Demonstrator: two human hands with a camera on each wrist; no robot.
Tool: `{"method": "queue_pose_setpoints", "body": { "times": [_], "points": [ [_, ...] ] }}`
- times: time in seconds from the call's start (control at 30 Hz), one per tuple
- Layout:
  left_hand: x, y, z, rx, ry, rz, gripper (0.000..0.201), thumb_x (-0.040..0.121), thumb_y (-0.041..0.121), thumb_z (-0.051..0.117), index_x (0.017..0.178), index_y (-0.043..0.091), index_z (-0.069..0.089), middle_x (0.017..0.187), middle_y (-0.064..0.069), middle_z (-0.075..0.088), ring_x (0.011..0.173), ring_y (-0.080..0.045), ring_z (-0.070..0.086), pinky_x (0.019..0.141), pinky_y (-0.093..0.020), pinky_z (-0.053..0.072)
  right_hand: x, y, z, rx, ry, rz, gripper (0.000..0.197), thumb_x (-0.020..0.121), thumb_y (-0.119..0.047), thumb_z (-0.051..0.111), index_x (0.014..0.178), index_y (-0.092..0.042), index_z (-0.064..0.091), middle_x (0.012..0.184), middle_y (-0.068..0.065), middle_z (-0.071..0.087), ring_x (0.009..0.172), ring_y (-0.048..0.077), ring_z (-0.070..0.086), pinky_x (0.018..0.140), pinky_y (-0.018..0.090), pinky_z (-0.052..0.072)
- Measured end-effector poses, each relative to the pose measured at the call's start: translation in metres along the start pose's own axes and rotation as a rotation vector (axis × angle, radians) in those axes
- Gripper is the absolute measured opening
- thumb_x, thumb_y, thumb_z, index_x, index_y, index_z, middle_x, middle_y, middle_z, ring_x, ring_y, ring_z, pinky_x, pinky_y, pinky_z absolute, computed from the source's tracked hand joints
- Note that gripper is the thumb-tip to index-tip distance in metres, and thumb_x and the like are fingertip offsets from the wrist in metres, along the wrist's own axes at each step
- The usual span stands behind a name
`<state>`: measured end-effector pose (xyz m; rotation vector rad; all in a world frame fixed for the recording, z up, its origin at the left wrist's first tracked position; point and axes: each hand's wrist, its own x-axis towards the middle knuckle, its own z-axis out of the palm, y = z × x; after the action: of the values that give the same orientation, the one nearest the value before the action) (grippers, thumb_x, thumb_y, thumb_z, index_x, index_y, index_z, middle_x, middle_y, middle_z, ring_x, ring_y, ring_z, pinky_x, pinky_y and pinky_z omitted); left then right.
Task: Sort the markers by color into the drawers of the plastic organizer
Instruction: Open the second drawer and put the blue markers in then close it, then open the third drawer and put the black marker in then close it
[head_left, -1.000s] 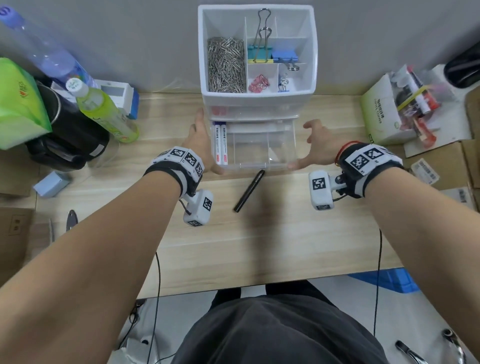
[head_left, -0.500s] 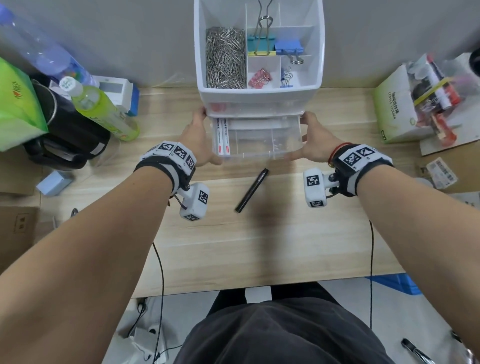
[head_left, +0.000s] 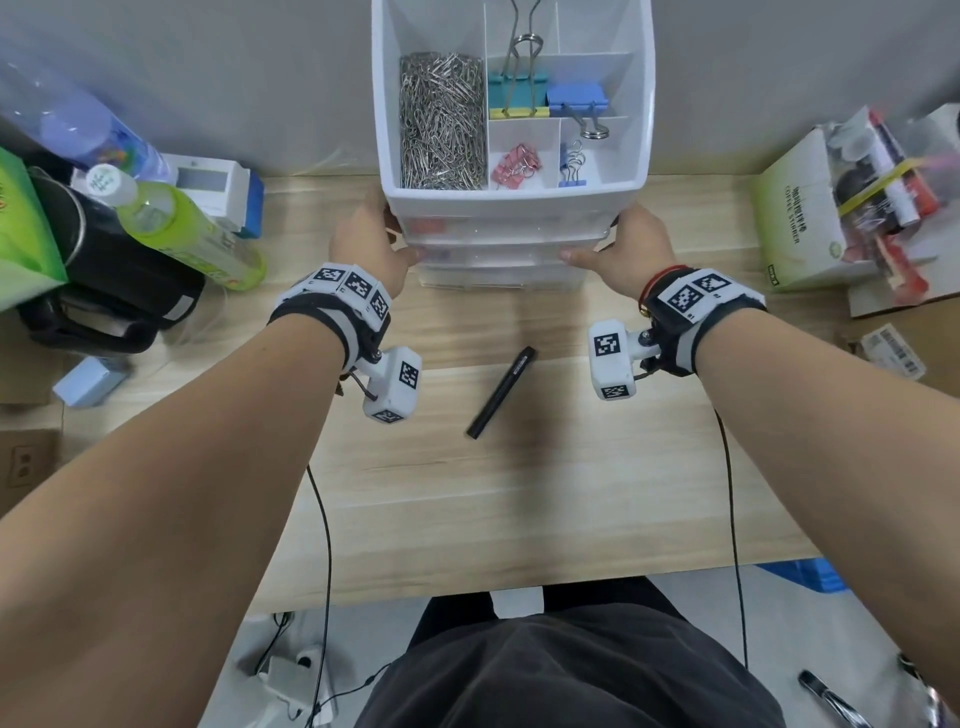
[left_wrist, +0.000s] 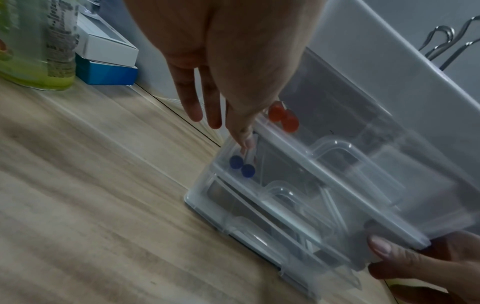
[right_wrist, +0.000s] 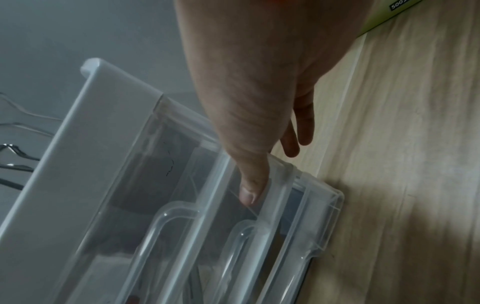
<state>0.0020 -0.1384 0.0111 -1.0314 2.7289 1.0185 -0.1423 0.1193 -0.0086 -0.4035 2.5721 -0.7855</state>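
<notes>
Hands flanking plastic organizer (head_left: 511, 208) at tabletop (head_left: 519, 493) back edge, forearms reaching forward, palms facing inward. Left hand (head_left: 370, 244) lying with fingers straight along organizer's left side, thumb pressing middle drawer (left_wrist: 298, 185) front corner. Right hand (head_left: 626, 249) mirroring it on right side, thumb touching same drawer front, gripping nothing. Blue markers (left_wrist: 241, 165) showing inside middle drawer, red markers (left_wrist: 283, 118) in top one. Black marker (head_left: 501, 392) lying near tabletop centre, well apart from both hands.

An office desk against a plain grey wall.
A wooden desk (head_left: 519, 493) carries a plastic organizer (head_left: 511, 205) of paper clips (head_left: 441, 132) and binder clips (head_left: 576, 98), drink bottles (head_left: 187, 228) and cardboard boxes (head_left: 795, 218).
</notes>
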Motion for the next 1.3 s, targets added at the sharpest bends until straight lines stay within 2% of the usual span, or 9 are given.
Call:
{"method": "queue_pose_setpoints", "body": {
  "times": [0.13, 0.27, 0.4, 0.5, 0.57, 0.7, 0.9, 1.03, 1.3],
  "points": [
    [0.004, -0.005, 0.002, -0.017, 0.0, 0.001, 0.05, 0.077, 0.029, 0.082, 0.116, 0.011, 0.058, 0.099, -0.003, 0.069, 0.091, -0.024, 0.068, 0.084, -0.041, 0.056, 0.003, 0.0, 0.002, -0.017, 0.018, 0.013, 0.068, 0.069, -0.048, 0.085, 0.121, -0.01, 0.062, 0.113, 0.001, 0.07, 0.099, 0.016, 0.062, 0.081, 0.022, 0.041],
    [-0.002, -0.01, 0.011, -0.017, -0.031, -0.031, 0.057, 0.077, 0.031, 0.083, 0.121, 0.012, 0.052, 0.098, 0.001, 0.065, 0.094, -0.024, 0.066, 0.087, -0.041, 0.054, -0.01, 0.0, 0.008, 0.029, -0.024, 0.159, 0.074, 0.074, -0.039, 0.084, 0.128, -0.007, 0.045, 0.111, 0.001, 0.057, 0.099, 0.018, 0.053, 0.082, 0.027, 0.04],
    [-0.009, -0.024, 0.032, 0.021, -0.159, -0.11, 0.068, 0.077, 0.029, 0.082, 0.133, 0.014, 0.047, 0.114, -0.001, 0.067, 0.107, -0.024, 0.064, 0.094, -0.04, 0.052, -0.025, 0.006, 0.039, 0.049, -0.177, 0.386, 0.048, 0.081, -0.033, 0.077, 0.119, -0.007, 0.063, 0.104, 0.001, 0.062, 0.095, 0.02, 0.059, 0.086, 0.027, 0.048],
    [-0.013, -0.031, 0.045, 0.053, -0.196, -0.089, 0.067, 0.081, 0.026, 0.078, 0.138, 0.013, 0.046, 0.125, -0.004, 0.065, 0.114, -0.026, 0.062, 0.098, -0.038, 0.049, -0.027, 0.003, 0.07, 0.424, -0.352, 0.464, 0.04, 0.084, -0.022, 0.076, 0.118, -0.004, 0.065, 0.103, 0.011, 0.074, 0.093, 0.028, 0.074, 0.088, 0.043, 0.059],
    [-0.013, -0.033, 0.05, 0.029, -0.157, -0.051, 0.063, 0.083, 0.027, 0.075, 0.137, 0.012, 0.047, 0.128, -0.005, 0.064, 0.114, -0.027, 0.062, 0.097, -0.037, 0.049, -0.028, -0.008, 0.083, 0.688, -0.4, 0.526, 0.035, 0.089, -0.013, 0.072, 0.121, -0.003, 0.061, 0.107, 0.015, 0.073, 0.095, 0.028, 0.073, 0.087, 0.042, 0.059],
    [-0.011, -0.029, 0.052, -0.061, -0.077, -0.057, 0.052, 0.09, 0.043, 0.065, 0.13, 0.012, 0.053, 0.124, -0.004, 0.067, 0.105, -0.024, 0.066, 0.089, -0.03, 0.048, -0.026, -0.023, 0.098, 1.047, -0.461, 0.653, 0.011, 0.092, -0.01, 0.066, 0.099, -0.002, 0.066, 0.107, 0.014, 0.072, 0.095, 0.024, 0.067, 0.096, 0.038, 0.054],
    [-0.009, -0.028, 0.055, -0.054, -0.031, -0.049, 0.046, 0.097, 0.046, 0.052, 0.122, 0.009, 0.061, 0.121, -0.008, 0.069, 0.109, -0.027, 0.065, 0.089, -0.028, 0.044, -0.025, -0.027, 0.101, 1.359, -0.39, 0.756, 0.022, 0.095, -0.012, 0.062, 0.114, -0.003, 0.056, 0.113, 0.009, 0.068, 0.077, 0.021, 0.067, 0.062, 0.029, 0.059],
    [-0.008, -0.024, 0.056, -0.049, -0.024, -0.066, 0.04, 0.096, 0.041, 0.054, 0.118, 0.009, 0.062, 0.119, -0.008, 0.07, 0.11, -0.028, 0.065, 0.091, -0.03, 0.044, -0.026, -0.026, 0.103, 1.425, -0.362, 0.781, 0.027, 0.095, -0.012, 0.059, 0.121, -0.005, 0.059, 0.128, 0.007, 0.063, 0.088, 0.022, 0.068, 0.064, 0.031, 0.058],
    [-0.011, -0.019, 0.056, -0.025, -0.06, -0.105, 0.043, 0.095, 0.04, 0.056, 0.124, 0.008, 0.057, 0.124, -0.007, 0.068, 0.113, -0.03, 0.063, 0.091, -0.033, 0.045, -0.036, -0.023, 0.102, 1.307, -0.435, 0.775, 0.018, 0.089, -0.009, 0.063, 0.107, -0.006, 0.061, 0.113, 0.008, 0.067, 0.079, 0.019, 0.066, 0.062, 0.029, 0.058]
  ]
}}
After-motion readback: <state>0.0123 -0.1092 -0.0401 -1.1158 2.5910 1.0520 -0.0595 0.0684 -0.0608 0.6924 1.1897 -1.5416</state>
